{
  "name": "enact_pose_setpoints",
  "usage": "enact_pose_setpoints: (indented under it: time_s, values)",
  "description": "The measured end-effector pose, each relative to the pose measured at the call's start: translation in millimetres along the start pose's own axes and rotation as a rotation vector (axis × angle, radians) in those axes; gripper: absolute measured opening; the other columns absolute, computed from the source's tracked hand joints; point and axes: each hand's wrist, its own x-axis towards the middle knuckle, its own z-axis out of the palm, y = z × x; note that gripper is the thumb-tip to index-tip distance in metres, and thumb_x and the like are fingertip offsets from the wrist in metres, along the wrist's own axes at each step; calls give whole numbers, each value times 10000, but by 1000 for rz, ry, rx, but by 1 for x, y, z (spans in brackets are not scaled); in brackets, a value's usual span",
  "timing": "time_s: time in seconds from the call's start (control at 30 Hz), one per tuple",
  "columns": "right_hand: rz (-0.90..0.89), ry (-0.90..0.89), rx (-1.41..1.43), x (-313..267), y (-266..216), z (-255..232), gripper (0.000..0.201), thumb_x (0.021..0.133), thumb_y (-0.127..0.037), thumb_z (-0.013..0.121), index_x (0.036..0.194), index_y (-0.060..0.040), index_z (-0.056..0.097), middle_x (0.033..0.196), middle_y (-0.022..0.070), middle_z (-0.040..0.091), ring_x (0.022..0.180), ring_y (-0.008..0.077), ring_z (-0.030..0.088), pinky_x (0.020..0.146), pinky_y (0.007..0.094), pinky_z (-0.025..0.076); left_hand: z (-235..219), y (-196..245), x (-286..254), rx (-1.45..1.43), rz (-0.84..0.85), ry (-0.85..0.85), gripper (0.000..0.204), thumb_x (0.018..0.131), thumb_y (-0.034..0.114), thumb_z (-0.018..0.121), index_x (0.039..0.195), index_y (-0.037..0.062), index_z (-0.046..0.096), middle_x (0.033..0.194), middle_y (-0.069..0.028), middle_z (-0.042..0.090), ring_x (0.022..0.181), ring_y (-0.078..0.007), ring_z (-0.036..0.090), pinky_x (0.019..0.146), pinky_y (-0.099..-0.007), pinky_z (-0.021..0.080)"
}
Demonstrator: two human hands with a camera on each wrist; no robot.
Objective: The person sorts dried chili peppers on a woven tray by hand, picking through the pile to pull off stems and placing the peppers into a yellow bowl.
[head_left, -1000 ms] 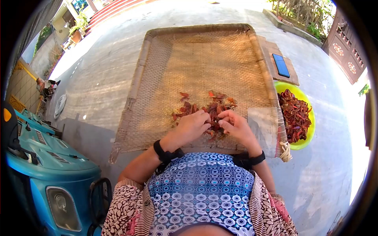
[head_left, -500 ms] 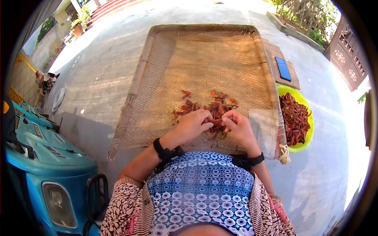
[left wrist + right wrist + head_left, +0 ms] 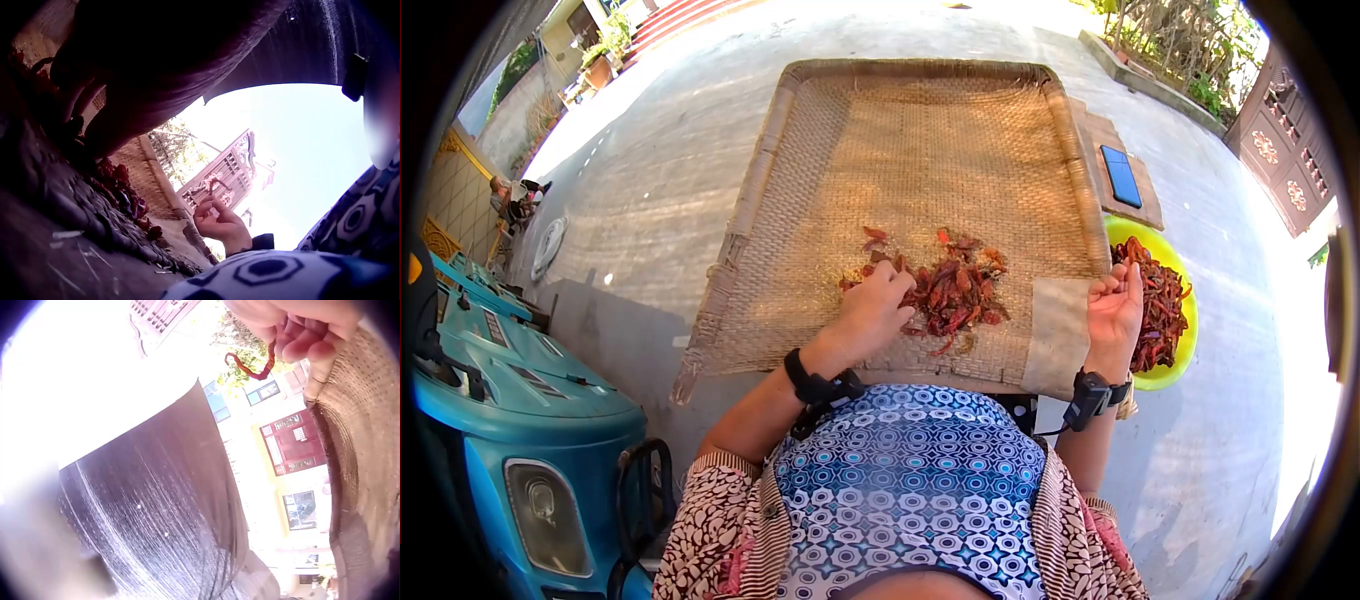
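Observation:
A heap of dried red chili peppers (image 3: pixel 960 292) lies on a large woven bamboo tray (image 3: pixel 940 150). My left hand (image 3: pixel 878 312) is at the left side of this heap, its fingers pointing down among the peppers; shadow hides its fingertips in the left wrist view. Off the tray's right edge, my right hand (image 3: pixel 1115 308) is raised with its palm turned up, overlapping a yellow-green basin (image 3: pixel 1190 340) full of chili peppers. Its fingers pinch one thin, curved dried chili (image 3: pixel 257 374), which sticks out past the fingertips.
A blue phone (image 3: pixel 1120 176) rests on a flat board (image 3: pixel 1148 205) beyond the basin. A pale patch (image 3: pixel 1060 325) covers the tray's near right corner. To the left stands a turquoise vehicle (image 3: pixel 540 420) on the concrete ground (image 3: pixel 640 200).
My right hand has left the heap and swung right to the basin, turning palm up with a chili. My left hand has shifted slightly left and away from the right one.

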Motion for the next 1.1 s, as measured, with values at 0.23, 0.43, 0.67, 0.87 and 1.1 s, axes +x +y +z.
enact_pose_setpoints:
  time_s: [0.23, 0.43, 0.67, 0.87, 1.1]
  values:
    - [138, 44, 363, 8, -13, -36, 223, 992, -251, 461, 1033, -69, 584, 896, 12, 631, 708, 118, 531, 658, 280, 460, 8, -10, 4, 3, 81, 48, 206, 818, 164, 651, 1010, 115, 593, 945, -94, 551, 858, -307, 600, 726, -401, 506]
    - [177, 10, 87, 2, 12, -20, 122, 966, -165, 521, 1037, -87, 581, 819, -12, 621, 650, 99, 517, 581, 242, 434, 4, -7, 5, -5, 46, 27, 197, 837, 209, 657, 996, 114, 589, 933, -105, 546, 834, -312, 601, 710, -397, 501]
    - [333, -46, -145, -24, 53, 17, 121, 958, -192, 540, 1033, -108, 584, 818, -24, 583, 649, 84, 499, 569, 223, 428, 6, -7, 7, -3, 43, 39, 199, 861, 240, 649, 1005, 109, 606, 926, -104, 554, 829, -306, 601, 711, -391, 499]
    - [337, -131, -372, -44, 74, 33, 147, 962, -193, 527, 1032, -85, 597, 808, -10, 567, 638, 91, 501, 578, 217, 418, 8, -8, 5, -99, 24, 93, 159, 857, 227, 655, 924, 89, 613, 893, -98, 567, 816, -297, 598, 697, -384, 491]
    - [365, -292, -696, -56, 91, 43, 145, 968, -200, 523, 1025, -90, 599, 823, -3, 610, 650, 67, 541, 601, 218, 443, 6, -7, 2, -103, 30, 52, 169, 831, 185, 672, 900, 81, 558, 879, -101, 568, 812, -296, 595, 693, -390, 485]
